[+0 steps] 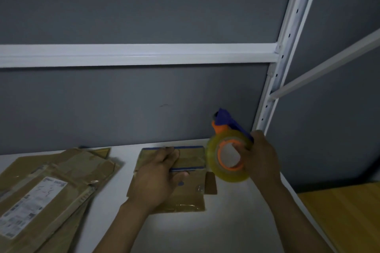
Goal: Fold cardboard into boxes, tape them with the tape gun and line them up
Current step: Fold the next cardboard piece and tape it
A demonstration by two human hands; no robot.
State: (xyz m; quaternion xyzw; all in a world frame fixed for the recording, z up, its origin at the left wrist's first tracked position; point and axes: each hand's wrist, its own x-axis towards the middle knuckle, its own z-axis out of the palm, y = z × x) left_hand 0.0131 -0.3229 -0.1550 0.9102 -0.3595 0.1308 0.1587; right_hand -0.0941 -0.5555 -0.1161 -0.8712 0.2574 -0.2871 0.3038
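Note:
A small brown cardboard box (191,191) with blue edge strips lies on the white shelf top (226,222), near its middle. My left hand (158,178) rests on top of the box, fingers reaching over its far part and thumb against its side. My right hand (261,160) grips a tape gun (228,146) just right of the box, lifted off the surface. The gun has a blue body, an orange hub and a yellowish clear tape roll.
A pile of flattened brown cardboard (51,195) with a white shipping label lies at the left. A grey back wall, a white crossbar (133,55) and a white perforated upright (285,51) frame the shelf. A yellow surface (345,211) shows at lower right.

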